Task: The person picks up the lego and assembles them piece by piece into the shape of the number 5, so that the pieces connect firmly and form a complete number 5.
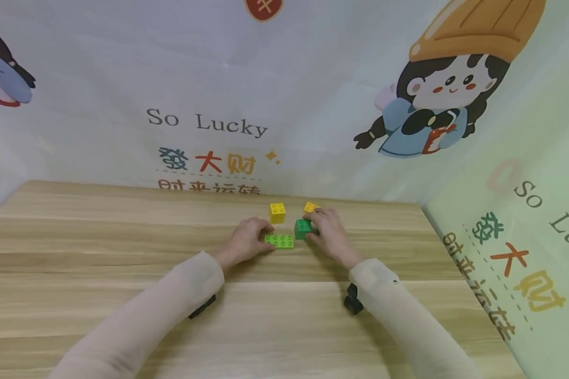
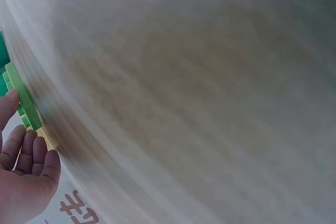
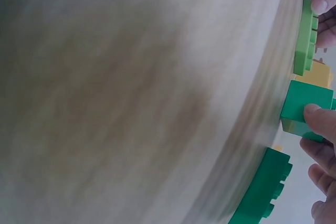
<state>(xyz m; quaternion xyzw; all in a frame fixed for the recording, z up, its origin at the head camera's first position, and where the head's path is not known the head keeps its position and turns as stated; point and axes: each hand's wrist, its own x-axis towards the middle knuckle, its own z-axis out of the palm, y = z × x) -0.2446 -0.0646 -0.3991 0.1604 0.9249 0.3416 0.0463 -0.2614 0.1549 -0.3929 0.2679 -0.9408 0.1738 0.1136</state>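
My left hand pinches the left end of a flat light green brick, its studs facing up. The thumb lies along the near side of that brick in the left wrist view. Just to the right, my right hand grips a darker green block between thumb and fingers. The thumb presses on that block's near face in the right wrist view. A small gap separates the two held pieces.
A yellow block stands behind the light green brick. Another yellow brick is partly covered by my right hand. The right wrist view also shows a long dark green brick, hidden from the head view. A printed cloth hangs behind the wooden table.
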